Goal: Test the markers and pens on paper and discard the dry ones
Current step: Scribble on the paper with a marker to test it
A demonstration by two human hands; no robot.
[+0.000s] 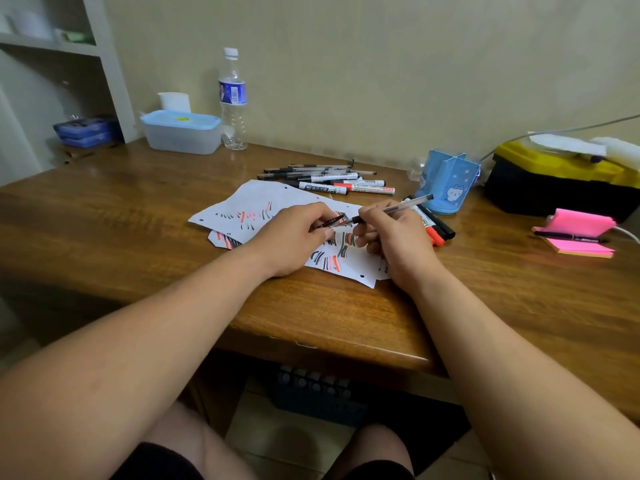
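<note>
Pen, clear plastic barrel with dark tip end [405, 204]: pinched between the thumb and curled fingers of the right hand [391, 237]. The barrel slants up and away behind the knuckles, and the tip points towards the left hand [294, 237].

Small dark slim cap [330, 222], as it appears: pinched in the left fingertips. Whether its mouth touches the tip or sits just short of it cannot be told.

White scribbled paper sheets [249, 206]: directly under both grips, streaked black and red.

Hazards, as judged:
- **Capping:** a misaligned push sends the tip past the cap mouth and inks the left fingers.
- **Paper:** the loose overlapping sheets may slide under a stroke and give a false faint line.
- **Sorting:** a heap of mixed black and white pens and markers [325, 178] lies beyond the grips, and black and red markers [434, 228] lie just outside the right hand. Nothing marks which group is tested, so a dry one could rejoin the good.
</note>
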